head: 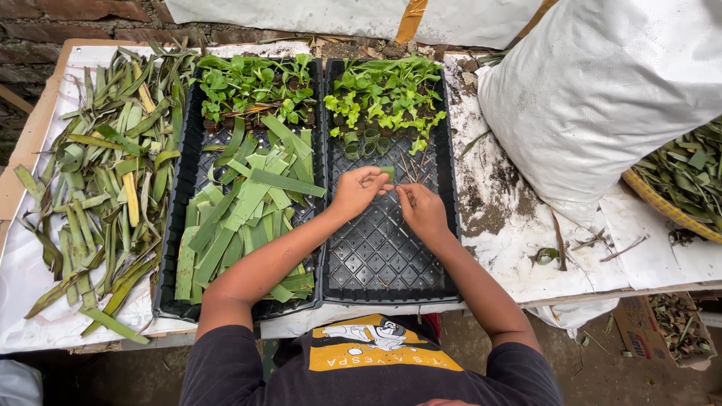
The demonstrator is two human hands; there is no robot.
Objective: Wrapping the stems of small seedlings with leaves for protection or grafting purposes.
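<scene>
Meeting fingertips: left hand [356, 190] | right hand [421, 208] | over black tray [387, 263]

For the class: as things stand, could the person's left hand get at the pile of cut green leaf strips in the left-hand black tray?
Probably yes. The left hand hovers over the right tray, with the leaf strips uncovered beside its forearm and nothing between, though its fingers are pinching a small green piece.

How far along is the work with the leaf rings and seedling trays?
Done: seedlings fill the far end of both the left tray and right tray, plus a few empty leaf rings. In hand: left hand and right hand work a green strip. Left: most of the right tray is bare; cut strips wait.
</scene>
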